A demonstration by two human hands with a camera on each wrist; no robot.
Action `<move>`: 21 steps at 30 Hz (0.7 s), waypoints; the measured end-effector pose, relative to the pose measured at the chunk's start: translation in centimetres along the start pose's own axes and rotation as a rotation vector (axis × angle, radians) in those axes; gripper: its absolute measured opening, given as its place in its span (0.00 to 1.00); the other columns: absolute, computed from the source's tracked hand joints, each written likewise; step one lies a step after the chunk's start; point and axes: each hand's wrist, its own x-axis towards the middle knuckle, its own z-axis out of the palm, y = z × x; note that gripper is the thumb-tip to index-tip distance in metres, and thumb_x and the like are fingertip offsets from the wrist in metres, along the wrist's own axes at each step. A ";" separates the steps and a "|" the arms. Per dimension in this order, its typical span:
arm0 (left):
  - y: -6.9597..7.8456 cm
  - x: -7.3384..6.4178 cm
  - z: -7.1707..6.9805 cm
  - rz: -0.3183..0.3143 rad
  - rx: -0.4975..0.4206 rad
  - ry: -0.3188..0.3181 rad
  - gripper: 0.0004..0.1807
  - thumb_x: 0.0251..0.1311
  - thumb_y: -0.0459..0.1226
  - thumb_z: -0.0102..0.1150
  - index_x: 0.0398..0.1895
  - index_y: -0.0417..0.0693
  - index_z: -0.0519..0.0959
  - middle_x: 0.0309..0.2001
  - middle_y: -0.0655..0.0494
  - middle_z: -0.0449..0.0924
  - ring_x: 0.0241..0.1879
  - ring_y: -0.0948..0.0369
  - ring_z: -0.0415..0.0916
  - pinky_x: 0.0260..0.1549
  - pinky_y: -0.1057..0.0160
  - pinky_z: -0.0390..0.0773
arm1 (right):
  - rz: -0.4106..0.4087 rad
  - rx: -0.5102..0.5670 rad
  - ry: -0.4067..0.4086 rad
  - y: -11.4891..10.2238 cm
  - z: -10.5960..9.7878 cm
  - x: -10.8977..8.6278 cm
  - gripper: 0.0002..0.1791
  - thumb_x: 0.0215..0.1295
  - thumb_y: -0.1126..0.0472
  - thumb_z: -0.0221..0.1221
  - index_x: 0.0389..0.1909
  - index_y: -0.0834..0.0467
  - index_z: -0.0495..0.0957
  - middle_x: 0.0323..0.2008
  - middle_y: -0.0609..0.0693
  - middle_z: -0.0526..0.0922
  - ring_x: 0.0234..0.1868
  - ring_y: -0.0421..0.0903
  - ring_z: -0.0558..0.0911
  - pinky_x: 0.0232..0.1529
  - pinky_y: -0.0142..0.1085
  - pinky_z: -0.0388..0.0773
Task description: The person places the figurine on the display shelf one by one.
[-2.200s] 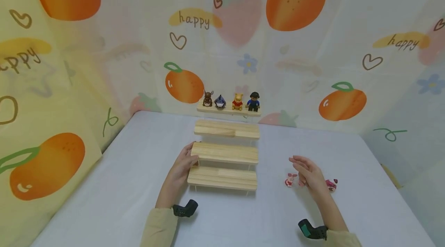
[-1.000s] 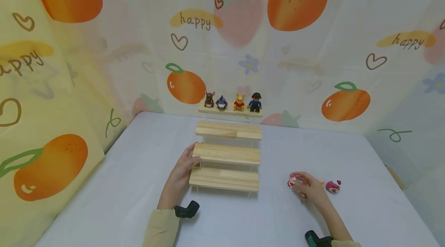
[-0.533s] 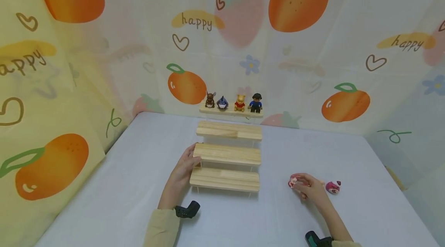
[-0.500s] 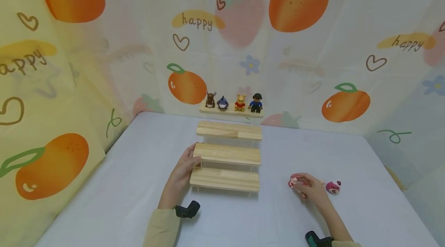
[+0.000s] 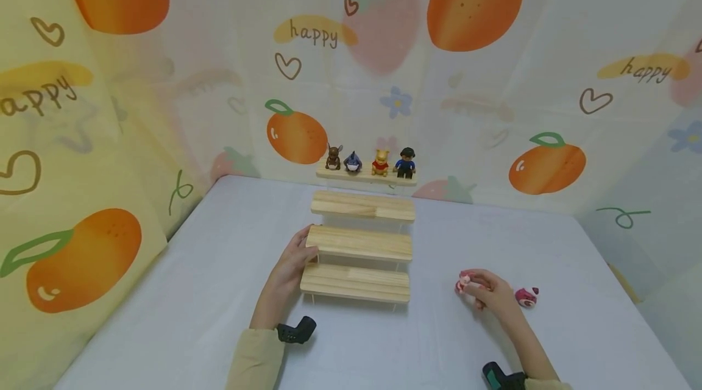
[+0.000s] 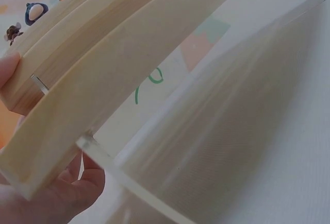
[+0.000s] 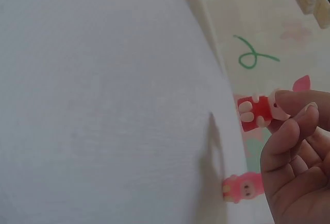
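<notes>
A tiered wooden display stand stands on the table. My left hand grips the left end of its middle board, thumb at the front edge; the left wrist view shows fingers beneath the boards. My right hand pinches a small pink piglet figurine in red by its head, between thumb and fingertips. Beside that hand a pink hooded figurine stands on the table, hidden behind the hand in the head view. A magenta bear-like figurine sits right of the hand.
On the top board stand a brown figurine, a blue donkey figurine, a yellow bear in red and a dark-capped toy figure. A printed cloth wall rises behind the white table.
My right hand has come down onto the piglet figurine, pinched it and raised it very slightly. My left hand keeps its grip on the stand. The head view has shifted a little.
</notes>
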 end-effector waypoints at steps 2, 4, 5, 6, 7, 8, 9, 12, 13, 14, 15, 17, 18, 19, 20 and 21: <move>0.2 -0.2 0.2 0.003 0.029 -0.009 0.36 0.54 0.22 0.48 0.66 0.39 0.48 0.66 0.44 0.47 0.63 0.51 0.48 0.58 0.54 0.47 | -0.014 -0.002 -0.009 -0.1 0.0 0.1 0.20 0.56 0.63 0.60 0.49 0.66 0.72 0.39 0.59 0.77 0.16 0.41 0.68 0.19 0.32 0.69; 0.4 -0.3 0.4 0.005 0.044 -0.013 0.36 0.54 0.23 0.48 0.66 0.38 0.47 0.66 0.44 0.47 0.63 0.51 0.48 0.58 0.54 0.47 | -0.030 -0.007 -0.017 -0.3 0.0 0.2 0.20 0.56 0.62 0.60 0.49 0.66 0.72 0.40 0.60 0.77 0.16 0.41 0.68 0.19 0.32 0.69; 0.5 -0.4 0.5 0.003 0.046 -0.013 0.36 0.54 0.23 0.48 0.66 0.39 0.48 0.66 0.44 0.47 0.62 0.51 0.48 0.58 0.55 0.47 | -0.030 -0.006 -0.021 -0.5 0.0 0.2 0.21 0.56 0.62 0.60 0.49 0.66 0.72 0.41 0.60 0.77 0.15 0.41 0.68 0.19 0.32 0.69; 0.6 -0.4 0.5 0.000 0.044 -0.010 0.35 0.54 0.22 0.48 0.66 0.39 0.48 0.66 0.45 0.47 0.62 0.51 0.49 0.58 0.55 0.48 | -0.037 -0.008 -0.027 -0.6 0.0 0.3 0.20 0.56 0.62 0.60 0.49 0.66 0.72 0.42 0.61 0.76 0.15 0.41 0.68 0.19 0.32 0.69; 0.6 -0.4 0.5 -0.003 0.042 -0.009 0.35 0.54 0.22 0.48 0.66 0.39 0.48 0.66 0.45 0.48 0.62 0.51 0.49 0.58 0.55 0.48 | -0.044 -0.016 -0.032 -0.8 0.0 0.3 0.20 0.56 0.61 0.60 0.49 0.65 0.72 0.43 0.61 0.76 0.15 0.41 0.68 0.19 0.33 0.69; 0.6 -0.4 0.6 -0.004 0.038 -0.008 0.35 0.54 0.22 0.48 0.66 0.39 0.48 0.66 0.45 0.47 0.62 0.51 0.49 0.58 0.55 0.48 | -0.052 -0.020 -0.036 -1.0 0.0 0.4 0.20 0.57 0.61 0.60 0.49 0.66 0.72 0.44 0.62 0.76 0.16 0.41 0.68 0.19 0.33 0.69; 0.7 -0.4 0.6 -0.006 0.036 -0.008 0.35 0.54 0.22 0.48 0.66 0.39 0.48 0.66 0.45 0.47 0.62 0.51 0.49 0.58 0.55 0.48 | -0.058 -0.021 -0.040 -1.2 -0.1 0.4 0.20 0.57 0.62 0.60 0.49 0.66 0.72 0.44 0.62 0.76 0.16 0.41 0.68 0.19 0.33 0.69; 0.6 -0.4 0.6 -0.004 0.032 -0.017 0.36 0.54 0.23 0.48 0.66 0.38 0.47 0.66 0.44 0.47 0.62 0.51 0.49 0.58 0.55 0.48 | -0.083 -0.034 -0.048 -2.0 -0.2 0.5 0.20 0.58 0.62 0.59 0.50 0.66 0.71 0.44 0.63 0.75 0.16 0.42 0.68 0.19 0.33 0.69; 0.6 -0.4 0.5 -0.001 0.031 -0.023 0.36 0.55 0.23 0.48 0.66 0.38 0.47 0.66 0.44 0.47 0.62 0.51 0.48 0.58 0.55 0.48 | -0.088 -0.036 -0.049 -2.2 -0.2 0.6 0.20 0.58 0.61 0.59 0.50 0.66 0.71 0.44 0.63 0.75 0.16 0.43 0.68 0.19 0.34 0.69; 0.5 -0.4 0.5 0.003 0.027 -0.026 0.36 0.54 0.23 0.48 0.66 0.38 0.47 0.66 0.44 0.46 0.63 0.51 0.48 0.58 0.55 0.48 | -0.092 -0.034 -0.052 -2.5 -0.3 0.6 0.20 0.58 0.61 0.59 0.50 0.66 0.71 0.45 0.62 0.75 0.16 0.43 0.68 0.19 0.34 0.69; 0.5 -0.3 0.5 0.004 0.021 -0.029 0.36 0.54 0.23 0.48 0.66 0.38 0.47 0.67 0.44 0.46 0.63 0.51 0.48 0.58 0.55 0.47 | -0.094 -0.028 -0.054 -2.7 -0.3 0.7 0.20 0.58 0.60 0.59 0.50 0.66 0.71 0.45 0.62 0.75 0.16 0.43 0.68 0.18 0.34 0.69; 0.3 -0.2 0.3 0.005 0.005 -0.028 0.36 0.54 0.22 0.47 0.66 0.38 0.47 0.67 0.44 0.45 0.63 0.51 0.47 0.59 0.55 0.47 | -0.106 -0.019 -0.056 -3.1 -0.3 0.8 0.21 0.58 0.59 0.59 0.50 0.65 0.71 0.44 0.61 0.76 0.17 0.44 0.68 0.17 0.34 0.68; 0.1 -0.1 0.2 0.005 -0.006 -0.023 0.36 0.54 0.21 0.47 0.66 0.38 0.47 0.67 0.44 0.45 0.63 0.51 0.47 0.59 0.55 0.46 | -0.113 -0.013 -0.057 -3.3 -0.3 0.9 0.21 0.58 0.58 0.59 0.49 0.65 0.72 0.44 0.60 0.76 0.17 0.44 0.69 0.17 0.35 0.68; 0.0 0.0 0.1 0.004 -0.015 -0.012 0.35 0.54 0.21 0.47 0.65 0.38 0.48 0.67 0.44 0.46 0.63 0.51 0.47 0.59 0.55 0.46 | -0.131 -0.017 -0.059 -3.4 -0.3 1.0 0.20 0.59 0.58 0.58 0.49 0.64 0.72 0.43 0.59 0.77 0.17 0.44 0.69 0.16 0.36 0.68; -0.1 0.1 0.0 0.006 -0.022 -0.006 0.35 0.54 0.21 0.47 0.65 0.38 0.48 0.67 0.44 0.46 0.63 0.50 0.47 0.59 0.55 0.46 | -0.157 -0.018 -0.054 -3.4 -0.2 1.2 0.19 0.59 0.58 0.58 0.49 0.63 0.72 0.42 0.57 0.77 0.18 0.44 0.69 0.15 0.36 0.68; -0.2 0.1 -0.1 0.005 -0.028 0.004 0.35 0.54 0.20 0.47 0.65 0.38 0.48 0.66 0.44 0.47 0.63 0.51 0.47 0.59 0.55 0.46 | -0.177 -0.019 -0.051 -3.5 -0.1 1.3 0.18 0.59 0.57 0.58 0.48 0.62 0.73 0.42 0.57 0.78 0.18 0.45 0.70 0.15 0.37 0.68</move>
